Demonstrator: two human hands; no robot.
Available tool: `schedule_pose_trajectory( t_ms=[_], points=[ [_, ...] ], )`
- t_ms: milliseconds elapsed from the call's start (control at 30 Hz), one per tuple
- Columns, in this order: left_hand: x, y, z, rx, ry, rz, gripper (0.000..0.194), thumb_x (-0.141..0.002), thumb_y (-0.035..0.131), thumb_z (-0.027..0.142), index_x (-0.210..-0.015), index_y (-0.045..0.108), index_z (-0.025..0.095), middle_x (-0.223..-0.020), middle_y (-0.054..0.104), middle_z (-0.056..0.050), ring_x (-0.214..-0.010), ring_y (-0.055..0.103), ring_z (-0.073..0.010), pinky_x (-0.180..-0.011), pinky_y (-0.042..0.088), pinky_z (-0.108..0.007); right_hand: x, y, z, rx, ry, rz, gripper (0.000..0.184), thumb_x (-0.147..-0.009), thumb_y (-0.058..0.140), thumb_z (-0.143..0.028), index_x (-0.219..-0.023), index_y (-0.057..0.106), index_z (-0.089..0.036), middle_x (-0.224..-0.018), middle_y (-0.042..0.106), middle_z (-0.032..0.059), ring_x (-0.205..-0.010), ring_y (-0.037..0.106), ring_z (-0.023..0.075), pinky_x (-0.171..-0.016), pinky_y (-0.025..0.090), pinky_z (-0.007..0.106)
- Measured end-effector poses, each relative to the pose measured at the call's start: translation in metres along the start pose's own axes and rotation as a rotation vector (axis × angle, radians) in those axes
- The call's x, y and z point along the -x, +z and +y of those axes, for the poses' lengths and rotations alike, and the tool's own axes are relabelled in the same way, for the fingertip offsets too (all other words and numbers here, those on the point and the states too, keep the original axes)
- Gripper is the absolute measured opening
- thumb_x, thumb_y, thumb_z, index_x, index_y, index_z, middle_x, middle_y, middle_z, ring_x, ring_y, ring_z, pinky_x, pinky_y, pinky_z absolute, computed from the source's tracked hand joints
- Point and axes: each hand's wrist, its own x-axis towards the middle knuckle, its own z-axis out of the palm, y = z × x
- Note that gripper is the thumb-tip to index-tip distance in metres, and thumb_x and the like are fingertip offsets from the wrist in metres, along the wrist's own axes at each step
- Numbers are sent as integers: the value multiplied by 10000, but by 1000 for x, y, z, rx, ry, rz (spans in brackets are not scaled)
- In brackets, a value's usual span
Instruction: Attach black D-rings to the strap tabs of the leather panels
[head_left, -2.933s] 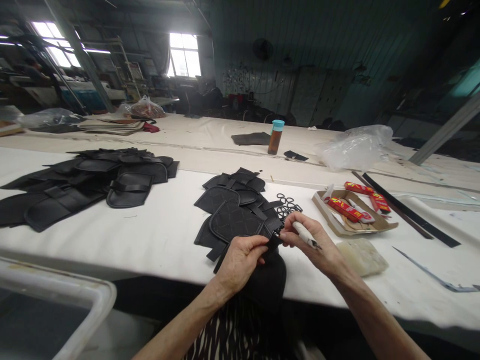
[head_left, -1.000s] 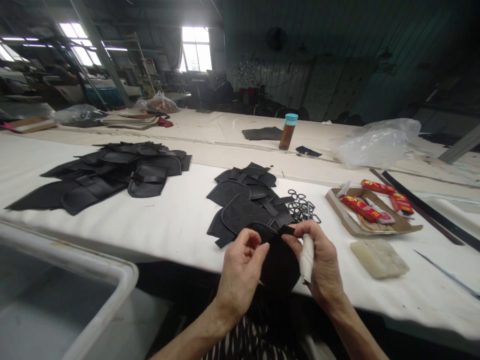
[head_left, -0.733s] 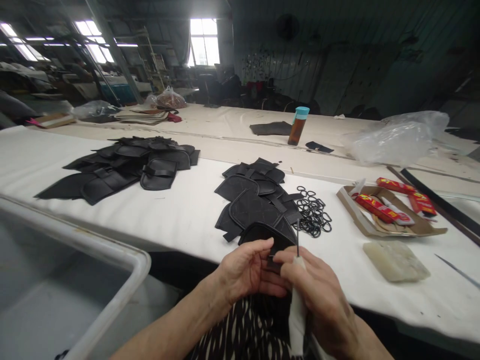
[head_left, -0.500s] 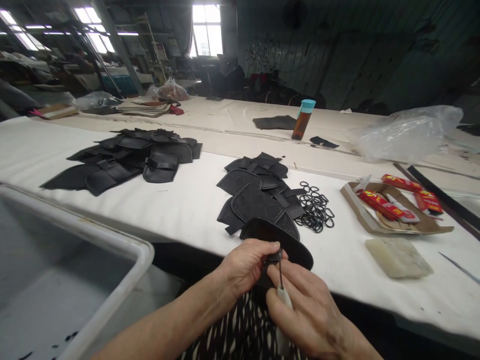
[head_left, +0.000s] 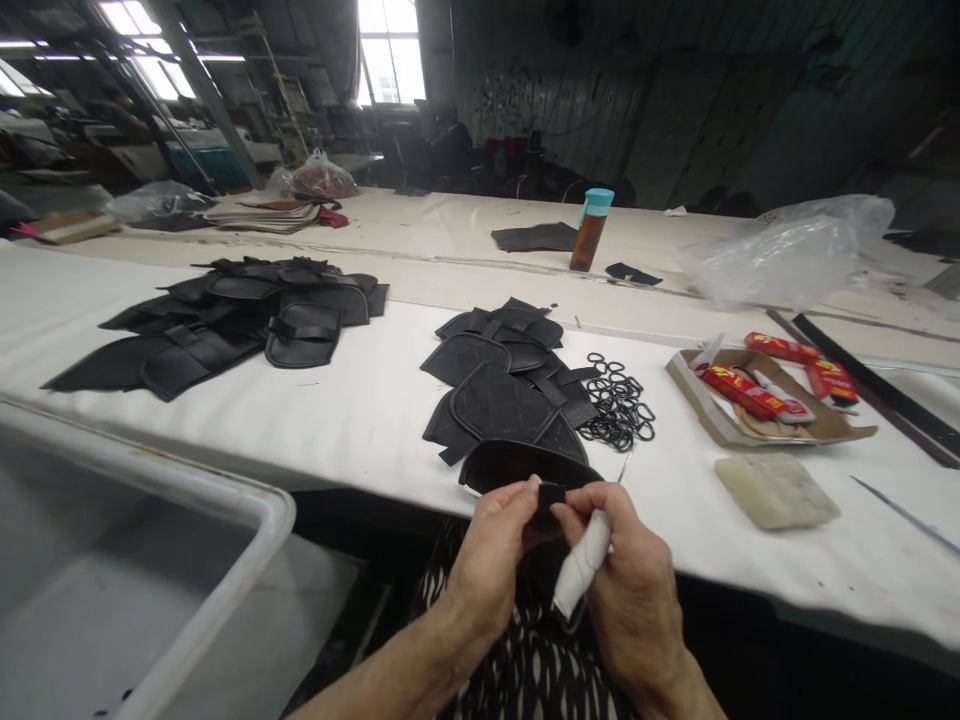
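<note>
Both hands meet at the table's near edge over a black leather piece. My left hand pinches the small black strap of that piece between thumb and fingers. My right hand is closed round a white-handled awl, and its fingertips also grip the strap from the right. The awl's thin metal tip pokes up past my knuckles. Just beyond my hands lies a pile of quilted black leather pieces, with a heap of black rings to its right.
A second spread of black strapped pieces lies at the left. A cardboard tray holds red glue tubes; a pale wax block sits near it. A white plastic tub stands at lower left. A brown bottle and clear bag sit farther back.
The leather piece has been turned over in my hands and drawn to the table edge. The awl in my right hand swung from pointing up to handle-down, and both hands now pinch the strap.
</note>
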Motion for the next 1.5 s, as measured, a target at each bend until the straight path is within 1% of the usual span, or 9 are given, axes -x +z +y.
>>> schedule_pose_trajectory(
  t_ms=[133,300,400,700,933,1033,1100,1267,1500],
  points=[
    [5,0,-6,10,-1,78,348,-726,630,481,-702,634,134,-687,606,-32,-659,545,-142,-671,432,-263,-2,2,-3,17,87,-10,90,-846,514,-269,-770,495,-224,-587,556,-50,-453,503,95,-429,402,187],
    [10,-2,-8,-123,72,-95,252,-814,567,377,-739,611,141,-682,552,-8,-653,490,-113,-638,397,-230,0,4,-4,-56,237,-59,141,-840,508,-342,-767,504,-222,-613,588,-35,-486,531,106,-455,427,190],
    [10,-1,-8,-206,98,-101,241,-845,524,363,-813,612,141,-678,526,1,-633,457,-103,-626,386,-231,0,4,-3,-84,299,-83,167,-831,513,-373,-762,505,-221,-613,589,-33,-498,531,111,-472,436,194],
    [10,4,-11,-357,114,99,330,-807,539,441,-669,517,143,-602,444,25,-583,403,-99,-521,323,-220,-3,4,-2,-82,331,-120,155,-827,506,-356,-754,485,-221,-572,544,-50,-470,477,100,-440,392,189],
    [8,0,-10,-256,97,59,332,-806,553,439,-671,583,138,-608,520,10,-574,454,-98,-542,362,-209,1,0,-5,-33,168,-92,132,-863,496,-301,-757,483,-223,-593,562,-34,-454,500,105,-427,410,204],
    [9,-2,-5,-137,65,-4,300,-822,546,400,-750,641,124,-658,620,-34,-632,559,-135,-653,435,-249,2,-7,1,56,-35,114,61,-821,567,-253,-827,516,-220,-864,641,55,-717,613,176,-629,494,289],
    [10,-4,-2,-62,-9,-25,278,-810,566,375,-770,653,114,-664,653,-57,-619,593,-148,-669,460,-276,-1,-11,6,56,-66,175,111,-788,606,-257,-847,519,-220,-1032,626,96,-900,599,226,-748,488,355],
    [17,-6,9,-22,-135,-37,279,-790,593,360,-747,654,91,-665,684,-88,-584,633,-161,-679,503,-309,-20,-12,12,-294,240,-75,169,-802,585,-280,-736,442,-221,-852,644,10,-691,583,141,-618,467,257],
    [16,-10,24,-91,-150,-23,227,-757,633,317,-754,624,89,-649,690,-94,-560,641,-164,-625,520,-299,-52,-19,10,-411,197,-336,114,-779,588,-249,-757,483,-207,-753,591,-35,-614,500,105,-547,384,217]
  ],
)
